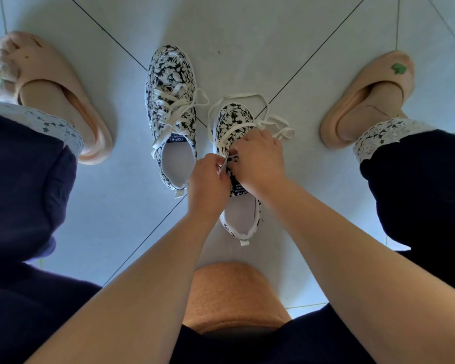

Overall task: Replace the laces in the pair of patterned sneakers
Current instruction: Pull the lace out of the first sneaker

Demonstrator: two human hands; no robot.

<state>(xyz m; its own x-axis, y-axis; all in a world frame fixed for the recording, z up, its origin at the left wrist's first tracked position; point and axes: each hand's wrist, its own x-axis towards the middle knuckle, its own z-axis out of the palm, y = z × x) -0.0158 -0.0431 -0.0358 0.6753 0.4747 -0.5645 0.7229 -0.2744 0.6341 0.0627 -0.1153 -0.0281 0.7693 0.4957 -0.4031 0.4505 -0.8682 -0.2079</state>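
Two patterned sneakers stood side by side on the pale tiled floor (247, 35) between our feet, toes pointing away from us. The left sneaker (171, 74) sat slightly farther out. Its cream lace (174, 111) was crossed loosely over the tongue, with the ends trailing off both sides. No hand touched it.

The right sneaker (234, 116) sat closer to us, just beside the first but apart from it. We had both hands on it. The right sneaker's lace (243, 95) ran in loose crossings over the upper. One long loop lay on the tile around the toe, and more slack was spilled to the right.

- Left hand (208, 182): fingers curled, thumb and forefinger pinching a short stretch of that lace near the upper eyelets.
- Right hand (260, 161): knuckles up, fingers bent down onto the lacing, closed on the same lace just beside the left fingertips. We could not make out which eyelet was involved.

Both forearms were bare and reached in from the bottom of the view. Each of our feet wore a peach slipper: the left slipper (63, 106) was well off to the left, and the right slipper (365, 106) well off to the right. Dark trouser legs (24, 193) with white patterned cuffs framed the scene. A tan rounded surface (234, 292) showed below the arms, and we could not tell what it was.
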